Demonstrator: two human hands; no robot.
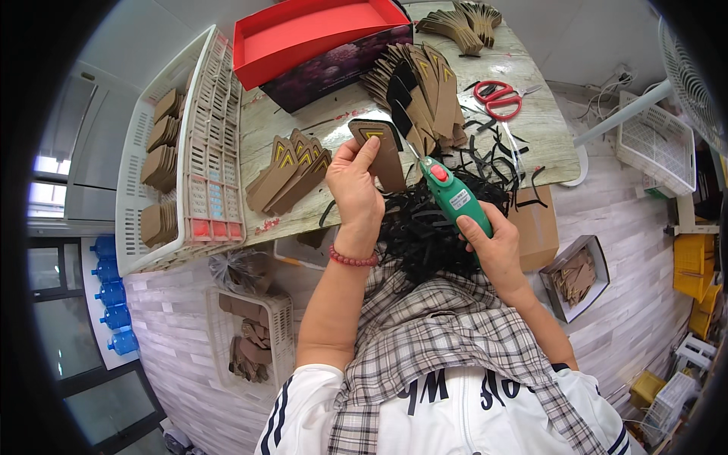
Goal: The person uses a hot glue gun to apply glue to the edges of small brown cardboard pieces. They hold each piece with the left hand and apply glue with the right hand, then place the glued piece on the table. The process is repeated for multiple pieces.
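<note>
My left hand (355, 186) pinches a brown, strap-shaped piece (390, 163) with a black-edged, rounded end and a yellow chevron. My right hand (494, 246) is wrapped round a green handheld electric cutter (453, 196) with a red button; its narrow metal tip points at the table, just right of the held piece. Beneath the cutter, a heap of black trimmed strips (425, 235) spills over the table's near edge and my lap. Similar brown pieces with chevrons lie fanned in a stack (288, 174) on the left and in a larger pile (436, 87) beyond my hands.
Red-handled scissors (497, 101) lie at the table's right. A red box (315, 34) stands at the back, and a white plastic crate (201, 152) of brown pieces at the left. Below are another crate (284, 322) and an open box (599, 265). A fan (694, 57) stands far right.
</note>
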